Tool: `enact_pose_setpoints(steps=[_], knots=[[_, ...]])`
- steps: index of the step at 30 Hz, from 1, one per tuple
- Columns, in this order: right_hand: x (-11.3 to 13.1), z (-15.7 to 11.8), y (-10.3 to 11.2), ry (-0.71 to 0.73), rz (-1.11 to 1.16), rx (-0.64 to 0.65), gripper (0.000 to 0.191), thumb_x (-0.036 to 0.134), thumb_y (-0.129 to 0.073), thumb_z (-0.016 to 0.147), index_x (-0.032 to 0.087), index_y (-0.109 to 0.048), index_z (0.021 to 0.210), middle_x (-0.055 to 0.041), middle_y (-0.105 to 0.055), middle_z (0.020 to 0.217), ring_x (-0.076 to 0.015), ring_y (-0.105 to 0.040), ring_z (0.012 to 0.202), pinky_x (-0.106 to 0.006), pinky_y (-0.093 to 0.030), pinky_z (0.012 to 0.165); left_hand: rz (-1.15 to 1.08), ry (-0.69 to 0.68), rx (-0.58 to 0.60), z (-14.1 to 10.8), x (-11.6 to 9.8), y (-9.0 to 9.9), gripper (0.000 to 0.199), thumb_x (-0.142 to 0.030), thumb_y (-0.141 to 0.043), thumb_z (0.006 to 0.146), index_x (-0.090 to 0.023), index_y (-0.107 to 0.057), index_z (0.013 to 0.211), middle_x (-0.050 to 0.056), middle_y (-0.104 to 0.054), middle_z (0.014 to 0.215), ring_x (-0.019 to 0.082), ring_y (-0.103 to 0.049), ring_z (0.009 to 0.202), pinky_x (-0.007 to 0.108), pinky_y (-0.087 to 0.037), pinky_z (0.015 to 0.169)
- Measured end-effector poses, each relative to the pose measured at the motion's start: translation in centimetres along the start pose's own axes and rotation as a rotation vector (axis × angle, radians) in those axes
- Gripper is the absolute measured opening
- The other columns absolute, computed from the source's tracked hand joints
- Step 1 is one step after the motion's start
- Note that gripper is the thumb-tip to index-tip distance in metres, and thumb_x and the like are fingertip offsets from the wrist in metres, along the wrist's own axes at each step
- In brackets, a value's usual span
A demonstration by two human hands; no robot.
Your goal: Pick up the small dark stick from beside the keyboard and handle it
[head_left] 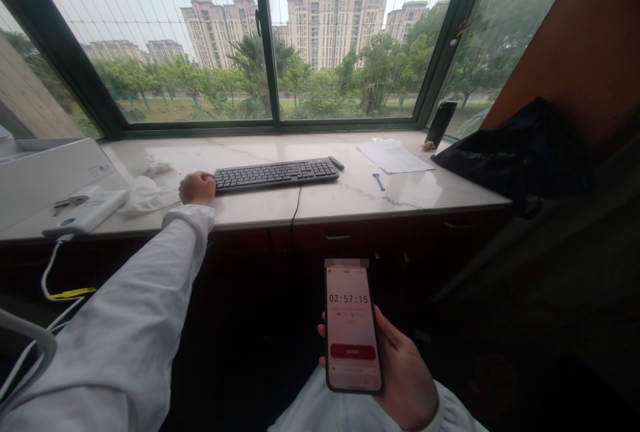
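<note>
1. The keyboard [277,175] lies flat on the pale marble-patterned counter [240,211], in front of the window. Its long axis runs from left to right, almost parallel with the counter's near edge, and the right end seems to be slightly farther away.

2. The left hand [197,187] is at the left short end of this keyboard and appears to touch it. So the keyboard extends to the right from this hand, and the left hand is clearly the nearer one.

3. The fingers of the left hand are bent inward, but their tips are hidden. It is not possible to tell if they pinch the keyboard's end or only rest against it.

4. The right hand [407,379] is lower and nearer to the person, in front of the counter. Its fingers are closed around a smartphone [351,332], which has its screen toward the person and its long side nearly upright in the view. The keyboard is beyond this phone, to the far left.

5. A small black object [337,163] is just beside the keyboard's far right corner. A thin dark cable [296,213] goes over the near edge, below the keyboard's middle part. White crumpled material [145,197] lies to the left of the left hand, and printed sheets [396,156] lie to the right, well apart from it.
</note>
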State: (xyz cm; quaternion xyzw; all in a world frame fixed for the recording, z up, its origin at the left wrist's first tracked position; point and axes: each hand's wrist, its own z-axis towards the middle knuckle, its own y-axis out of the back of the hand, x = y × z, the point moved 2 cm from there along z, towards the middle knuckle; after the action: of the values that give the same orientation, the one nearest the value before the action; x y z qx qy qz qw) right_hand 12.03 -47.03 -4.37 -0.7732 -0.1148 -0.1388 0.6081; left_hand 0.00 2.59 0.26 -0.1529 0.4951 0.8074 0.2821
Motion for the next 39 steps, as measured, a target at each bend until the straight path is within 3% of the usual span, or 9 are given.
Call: enact_pose_setpoints(steps=[39], knots=[[0.1,0.2,1.4,0.056,0.027,-0.118,0.059,0.053,-0.044,0.084,0.018,-0.047,0.132,-0.0159,-0.056,0.124,-0.0320,-0.055,0.109,-0.054,-0.038,0.091,0.013,0.017,-0.011,-0.4,-0.6,0.6,0.028,-0.024,-0.048,0.079,-0.019,-0.070,0.095,0.010,-0.066,0.099,0.023,-0.055,0.089,0.038,-0.044,0.081]])
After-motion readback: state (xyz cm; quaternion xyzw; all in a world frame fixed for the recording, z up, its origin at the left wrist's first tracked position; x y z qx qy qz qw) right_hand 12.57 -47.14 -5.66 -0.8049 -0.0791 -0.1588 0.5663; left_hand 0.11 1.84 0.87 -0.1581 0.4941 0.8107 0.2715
